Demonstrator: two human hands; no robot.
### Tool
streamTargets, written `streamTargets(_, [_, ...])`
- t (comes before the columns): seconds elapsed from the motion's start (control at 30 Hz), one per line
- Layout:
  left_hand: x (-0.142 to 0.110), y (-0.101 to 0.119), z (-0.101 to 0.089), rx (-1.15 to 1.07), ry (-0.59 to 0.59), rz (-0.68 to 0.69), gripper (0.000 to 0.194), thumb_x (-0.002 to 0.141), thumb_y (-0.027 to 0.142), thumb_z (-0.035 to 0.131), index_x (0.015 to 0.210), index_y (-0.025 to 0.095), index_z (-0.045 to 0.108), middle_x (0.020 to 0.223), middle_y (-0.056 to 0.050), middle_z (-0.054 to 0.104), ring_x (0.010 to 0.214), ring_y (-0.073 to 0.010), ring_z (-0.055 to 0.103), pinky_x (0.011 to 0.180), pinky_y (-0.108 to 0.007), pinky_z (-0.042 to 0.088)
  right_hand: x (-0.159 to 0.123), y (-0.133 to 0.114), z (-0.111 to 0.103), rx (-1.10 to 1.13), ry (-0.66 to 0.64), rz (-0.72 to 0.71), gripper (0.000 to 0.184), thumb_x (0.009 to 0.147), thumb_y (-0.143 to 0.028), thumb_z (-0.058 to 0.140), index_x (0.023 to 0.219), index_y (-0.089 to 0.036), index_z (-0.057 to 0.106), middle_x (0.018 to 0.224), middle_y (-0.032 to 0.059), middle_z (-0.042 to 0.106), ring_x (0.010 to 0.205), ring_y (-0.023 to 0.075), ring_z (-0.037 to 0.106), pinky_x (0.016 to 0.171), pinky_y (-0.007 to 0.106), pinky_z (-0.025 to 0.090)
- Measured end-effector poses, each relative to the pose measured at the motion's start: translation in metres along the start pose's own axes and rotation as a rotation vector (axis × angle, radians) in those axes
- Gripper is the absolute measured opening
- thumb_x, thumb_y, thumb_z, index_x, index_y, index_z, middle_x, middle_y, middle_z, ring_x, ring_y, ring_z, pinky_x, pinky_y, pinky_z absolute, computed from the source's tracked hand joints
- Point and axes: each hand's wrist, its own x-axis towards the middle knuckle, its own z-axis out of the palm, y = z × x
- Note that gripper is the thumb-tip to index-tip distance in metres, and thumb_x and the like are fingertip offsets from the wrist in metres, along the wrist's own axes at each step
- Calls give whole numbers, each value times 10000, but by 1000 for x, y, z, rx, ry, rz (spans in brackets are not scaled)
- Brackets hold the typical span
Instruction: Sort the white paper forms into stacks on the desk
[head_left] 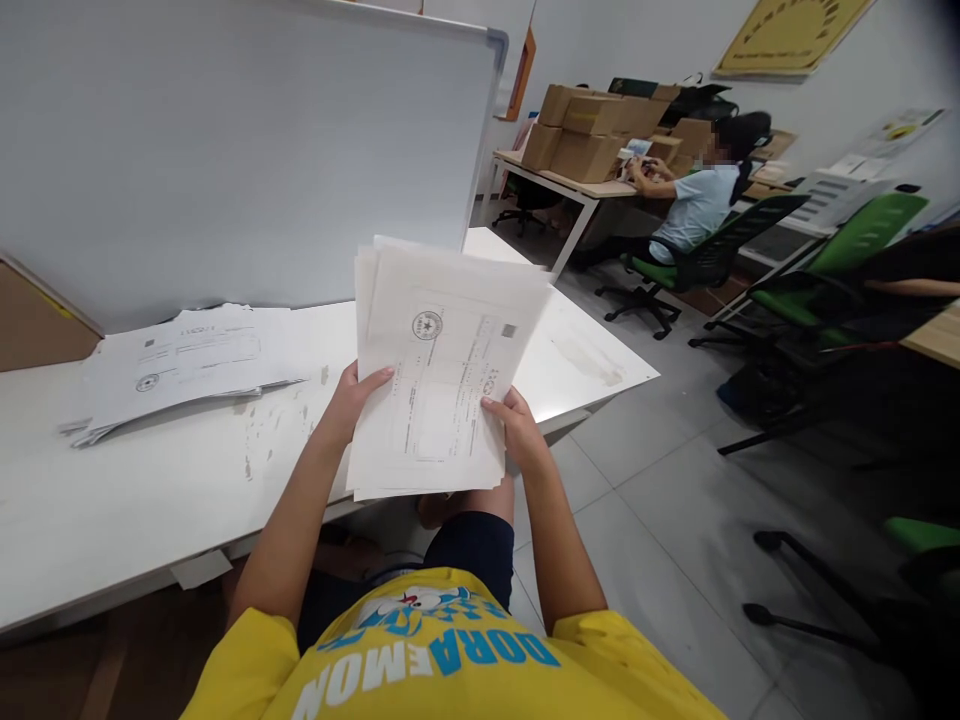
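Note:
A stack of printed paper sheets is held up in front of me, a little above the table's right part. The top sheet bears a round star stamp and a small dark square code; the sheets' edges are uneven. My left hand grips the stack's left edge, thumb on top. On the right edge my right hand clasps it the same way. Both hands' other fingers are hidden behind the paper. To the left, a second pile of similar stamped sheets lies on the table, its edges fanned out.
The white table has worn marks and ends at a corner on the right. A whiteboard stands along its back. A cardboard box is at far left. Beyond, a person sits by stacked cartons; green chairs stand right.

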Motion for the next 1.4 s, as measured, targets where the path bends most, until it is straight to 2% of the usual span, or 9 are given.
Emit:
streamTargets(0.3, [16, -24, -14, -50, 21, -109, 500, 625, 413, 812, 1014, 131, 675, 952, -121, 752, 888, -306, 717, 790, -409, 591, 5, 34, 9, 61, -92, 57, 485, 745, -397, 695, 1197, -242, 610, 1165, 55, 718, 985, 262, 696, 857, 440, 583])
streamTargets(0.47, [27, -40, -20, -95, -49, -121, 534, 622, 405, 811, 1063, 129, 688, 938, -127, 754, 819, -295, 721, 715, -392, 594, -26, 57, 9, 142, -193, 244, 433, 709, -394, 730, 1090, -201, 658, 1065, 83, 744, 932, 289, 714, 842, 462, 589])
streamTargets(0.57, [39, -36, -23, 42, -153, -102, 549, 681, 388, 774, 1156, 133, 669, 1057, -134, 733, 880, -270, 711, 760, -372, 584, -45, 76, 10, 188, -7, 276, 388, 656, -374, 762, 983, -194, 657, 992, 88, 753, 895, 292, 715, 858, 469, 583])
streamTargets(0.73, [54, -10, -50, 569, -226, 68, 521, 910, 375, 529, 1388, 171, 502, 1269, -98, 637, 1020, -171, 659, 857, -285, 517, -41, 99, 15, 171, 448, 43, 346, 693, -377, 708, 971, -196, 608, 1009, 87, 729, 1014, 250, 676, 947, 451, 539])
streamTargets(0.83, [41, -15, -71, 763, -153, 70, 473, 895, 422, 549, 1270, 139, 607, 1147, -83, 678, 1018, -202, 633, 879, -302, 487, -29, 105, 22, 126, 470, -23, 372, 749, -377, 648, 1061, -180, 603, 1077, 105, 706, 1053, 230, 658, 995, 442, 508])
streamTargets(0.93, [18, -41, -80, 935, -117, 60, 434, 800, 462, 665, 1113, 162, 691, 1067, -110, 699, 1003, -284, 619, 894, -380, 483, -22, 111, 34, 86, 477, 16, 397, 752, -367, 635, 1093, -167, 598, 1056, 99, 709, 1035, 226, 655, 997, 434, 501])
streamTargets(1.03, [1, -68, -80, 1138, -110, 173, 364, 833, 431, 607, 1073, 172, 696, 1062, -142, 687, 1073, -342, 559, 949, -460, 437, -24, 116, 47, -7, 488, 77, 339, 758, -361, 601, 1032, -162, 603, 1011, 91, 712, 1042, 230, 643, 978, 425, 504])
streamTargets(1.13, [-6, -83, -80, 1166, -93, 263, 327, 879, 370, 525, 1087, 172, 683, 1048, -150, 671, 1064, -340, 528, 948, -472, 418, -30, 115, 56, -117, 489, 94, 276, 774, -367, 559, 962, -169, 599, 1009, 93, 704, 1053, 233, 635, 965, 406, 506])
streamTargets(1.4, [-11, -92, -79, 1146, -45, 274, 378, 924, 330, 443, 1191, 165, 653, 1138, -149, 637, 1076, -328, 514, 950, -462, 410, -43, 108, 58, -211, 544, 121, 280, 747, -347, 530, 919, -151, 631, 970, 107, 710, 1041, 265, 640, 971, 441, 493])
